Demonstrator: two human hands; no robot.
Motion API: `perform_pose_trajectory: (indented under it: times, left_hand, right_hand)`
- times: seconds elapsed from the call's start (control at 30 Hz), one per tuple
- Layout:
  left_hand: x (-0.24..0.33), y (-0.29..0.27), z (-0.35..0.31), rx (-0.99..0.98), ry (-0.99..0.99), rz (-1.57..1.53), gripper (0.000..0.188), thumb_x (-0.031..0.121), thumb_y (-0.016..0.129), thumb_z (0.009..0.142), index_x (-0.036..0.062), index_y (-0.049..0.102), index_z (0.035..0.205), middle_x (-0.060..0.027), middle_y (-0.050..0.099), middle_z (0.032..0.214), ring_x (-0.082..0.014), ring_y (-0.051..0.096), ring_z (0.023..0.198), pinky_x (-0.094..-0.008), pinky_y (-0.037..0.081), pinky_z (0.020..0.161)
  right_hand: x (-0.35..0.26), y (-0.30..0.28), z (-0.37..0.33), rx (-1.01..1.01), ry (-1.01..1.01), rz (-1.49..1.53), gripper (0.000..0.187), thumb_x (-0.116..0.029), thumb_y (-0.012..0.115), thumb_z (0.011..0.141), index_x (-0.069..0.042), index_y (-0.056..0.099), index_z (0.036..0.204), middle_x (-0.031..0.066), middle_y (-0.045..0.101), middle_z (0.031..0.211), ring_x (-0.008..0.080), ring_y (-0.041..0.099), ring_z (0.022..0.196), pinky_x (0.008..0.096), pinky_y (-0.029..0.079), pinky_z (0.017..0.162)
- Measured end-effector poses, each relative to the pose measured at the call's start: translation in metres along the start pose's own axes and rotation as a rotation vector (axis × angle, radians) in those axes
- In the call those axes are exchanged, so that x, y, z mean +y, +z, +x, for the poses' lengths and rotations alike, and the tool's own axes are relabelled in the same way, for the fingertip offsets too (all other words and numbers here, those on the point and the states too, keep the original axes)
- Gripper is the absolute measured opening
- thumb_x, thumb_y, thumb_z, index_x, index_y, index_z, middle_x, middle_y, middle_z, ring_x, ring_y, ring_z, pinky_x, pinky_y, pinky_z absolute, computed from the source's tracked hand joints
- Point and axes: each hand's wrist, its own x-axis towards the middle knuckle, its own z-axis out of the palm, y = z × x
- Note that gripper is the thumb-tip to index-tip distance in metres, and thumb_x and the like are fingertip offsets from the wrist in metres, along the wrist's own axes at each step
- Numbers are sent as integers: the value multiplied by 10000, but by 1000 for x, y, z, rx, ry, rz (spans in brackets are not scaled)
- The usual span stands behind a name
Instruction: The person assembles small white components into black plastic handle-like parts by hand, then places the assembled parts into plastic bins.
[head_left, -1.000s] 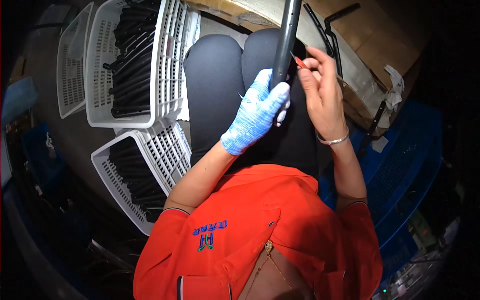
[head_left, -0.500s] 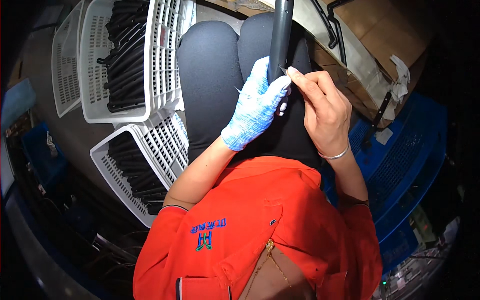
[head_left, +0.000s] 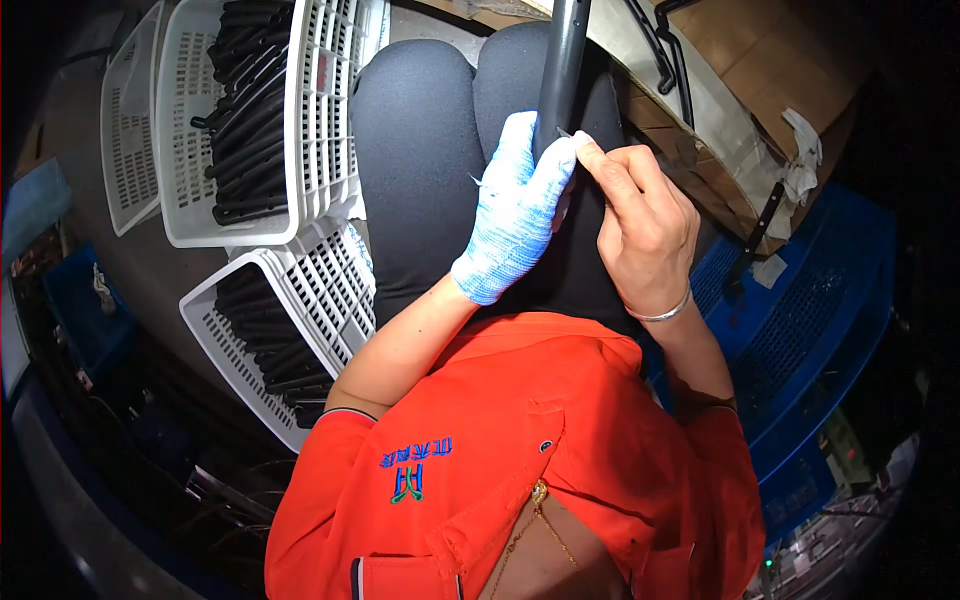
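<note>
Black bar point(head_left: 560, 65) stood over the person's lap, held up by the left hand point(head_left: 515, 215) in a blue-white glove, wrapped tight around it. The bare right hand point(head_left: 640, 225) pinched something thin against the bar; I could not tell what. That pointy bit could slip and poke the glove if the bar twisted. Farther off, white baskets point(head_left: 330, 120) held more black parts. A moment before, the right hand sat higher and apart.

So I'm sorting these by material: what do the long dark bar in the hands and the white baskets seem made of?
The long dark bar looks like moulded plastic or coated metal: smooth, with a soft sheen along its length; which one cannot be told. The white baskets look like moulded plastic: a matte, even grid of slots.
</note>
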Motion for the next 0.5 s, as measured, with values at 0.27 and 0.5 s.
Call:
perform_pose_trajectory:
  times: [0.27, 0.5]
  left_hand:
    - [-1, -1, -3, -31, -17, -103, 204, 190, 517, 933, 53, 432, 1057, -19, 491, 669, -59, 436, 456, -201, 348, 407]
    - [-2, 0, -5, -64, -13, -29, 310, 147, 557, 888, 48, 408, 1141, -34, 518, 696, -91, 505, 535, -236, 434, 493]
  right_hand:
    - [7, 5, 1, 17, 56, 185, 294, 106, 569, 777, -12, 626, 1040, 93, 567, 791, 187, 591, 685, 285, 453, 586]
    - [20, 14, 2, 41, 500, 910, 256, -20, 529, 905, 30, 502, 1155, 26, 549, 898, 71, 529, 828, 187, 425, 764]
